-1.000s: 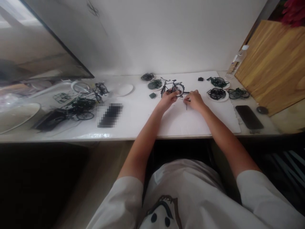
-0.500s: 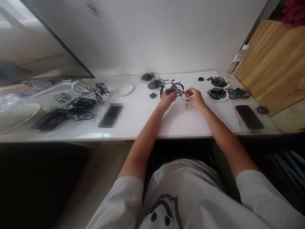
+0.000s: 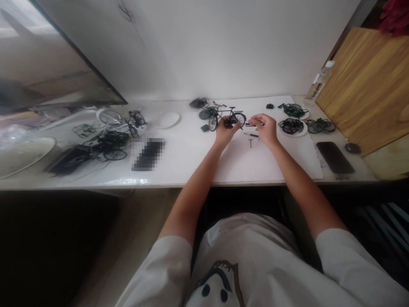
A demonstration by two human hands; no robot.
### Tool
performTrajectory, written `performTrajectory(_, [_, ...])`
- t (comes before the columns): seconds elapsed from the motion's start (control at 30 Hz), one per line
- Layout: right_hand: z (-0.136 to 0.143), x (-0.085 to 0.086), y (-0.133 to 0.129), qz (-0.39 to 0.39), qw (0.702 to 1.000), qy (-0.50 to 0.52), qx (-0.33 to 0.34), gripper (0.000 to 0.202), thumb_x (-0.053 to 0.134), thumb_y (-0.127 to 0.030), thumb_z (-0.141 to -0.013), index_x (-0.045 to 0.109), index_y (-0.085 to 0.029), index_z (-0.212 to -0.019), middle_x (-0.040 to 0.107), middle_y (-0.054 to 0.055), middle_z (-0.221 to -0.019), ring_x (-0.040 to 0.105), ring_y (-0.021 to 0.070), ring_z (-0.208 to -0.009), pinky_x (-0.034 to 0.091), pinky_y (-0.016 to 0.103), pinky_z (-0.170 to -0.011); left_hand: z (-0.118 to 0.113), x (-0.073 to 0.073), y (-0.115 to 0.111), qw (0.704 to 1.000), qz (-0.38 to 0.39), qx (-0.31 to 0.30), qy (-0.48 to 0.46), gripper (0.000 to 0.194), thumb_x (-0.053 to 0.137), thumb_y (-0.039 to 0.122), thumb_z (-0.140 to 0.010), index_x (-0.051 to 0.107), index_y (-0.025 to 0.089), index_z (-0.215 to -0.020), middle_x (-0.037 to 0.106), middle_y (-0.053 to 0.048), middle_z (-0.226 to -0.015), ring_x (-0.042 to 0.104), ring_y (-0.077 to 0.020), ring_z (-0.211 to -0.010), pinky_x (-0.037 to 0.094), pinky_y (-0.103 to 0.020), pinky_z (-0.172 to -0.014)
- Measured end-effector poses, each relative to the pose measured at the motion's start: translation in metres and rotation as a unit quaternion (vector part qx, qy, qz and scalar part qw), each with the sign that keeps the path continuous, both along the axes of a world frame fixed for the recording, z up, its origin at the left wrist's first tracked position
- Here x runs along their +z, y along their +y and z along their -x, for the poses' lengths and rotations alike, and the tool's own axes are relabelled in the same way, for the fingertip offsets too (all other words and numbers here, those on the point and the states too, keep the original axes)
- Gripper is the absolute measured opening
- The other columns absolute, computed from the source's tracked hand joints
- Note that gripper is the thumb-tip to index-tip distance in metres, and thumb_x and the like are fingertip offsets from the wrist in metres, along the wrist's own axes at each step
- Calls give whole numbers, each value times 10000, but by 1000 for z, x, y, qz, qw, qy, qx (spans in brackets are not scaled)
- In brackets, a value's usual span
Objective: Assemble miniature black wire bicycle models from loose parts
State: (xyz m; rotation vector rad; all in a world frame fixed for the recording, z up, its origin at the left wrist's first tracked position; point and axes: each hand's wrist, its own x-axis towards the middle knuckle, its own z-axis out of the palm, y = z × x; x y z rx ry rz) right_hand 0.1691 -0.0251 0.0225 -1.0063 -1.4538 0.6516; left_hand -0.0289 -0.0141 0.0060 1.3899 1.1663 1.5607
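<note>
Shifted slightly leftward: model bicycle (image 3: 228, 121), pinched in the left hand (image 3: 225, 134) above the table (image 3: 172, 185), toward its far edge. Right hand (image 3: 268, 128) half-curled, contents indiscernible. Bottle (image 3: 319, 83), far right corner: label unreadable.

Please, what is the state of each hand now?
Left hand: closed, holding the small black bicycle.
Right hand: partly curled; whether it holds something small cannot be told.

Well to the right of the right hand (image 3: 267, 131), a dark phone (image 3: 335, 157) lies near a small round black object (image 3: 352, 148). Beyond them, a clear capped bottle (image 3: 320, 82) is beside a wooden board (image 3: 367, 87); something red (image 3: 395, 17) shows above. Far left of the left hand (image 3: 225, 135) are a large screen (image 3: 54, 64) and a pale bowl (image 3: 35, 154).
</note>
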Motion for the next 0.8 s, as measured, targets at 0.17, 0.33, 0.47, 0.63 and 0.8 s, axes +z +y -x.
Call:
performTrajectory(0.17, [1, 4, -3, -15, 999, -27, -9, 343, 724, -562, -977, 739, -221, -958, 825, 85, -998, 773, 249, -1018, 614, 317, -726, 0, 4, -4, 1000, 18, -11, -12, 449, 981, 345, -744, 663, 216, -1033, 690, -21, -896, 603, -131, -772, 511, -270, -735])
performTrajectory(0.33, [2, 6, -5, 1, 999, -40, -18, 364, 704, -586, -991, 731, -223, -990, 822, 93, -1015, 769, 253, -1010, 604, 330, -716, -1, 18, -17, 998, 42, -29, -43, 447, 1004, 257, -710, 670, 222, -1005, 683, -23, -899, 625, -147, -834, 500, -258, -744])
performTrajectory(0.47, [2, 5, -3, -3, 998, -50, -28, 347, 698, -565, -1000, 729, -220, -1007, 824, 97, -1025, 771, 254, -1021, 622, 356, -789, -2, 27, -26, 995, 64, -38, -60, 457, 1014, 213, -681, 675, 226, -988, 661, -12, -855, 634, -160, -847, 504, -267, -758])
performTrajectory(0.63, [2, 5, -3, -5, 998, -60, -33, 302, 698, -512, -996, 734, -213, -1000, 824, 101, -1032, 766, 259, -1026, 617, 367, -816, -3, 28, -27, 996, 63, -36, -55, 456, 1011, 216, -678, 673, 219, -982, 654, -4, -846, 627, -151, -819, 504, -258, -737])
performTrajectory(0.8, [1, 4, -3, -19, 998, -60, -26, 252, 694, -461, -1003, 729, -212, -988, 816, 98, -1031, 758, 259, -1028, 612, 383, -859, -2, 25, -24, 996, 62, -43, -56, 463, 1023, 229, -677, 669, 212, -976, 662, -10, -855, 617, -140, -797, 502, -249, -719])
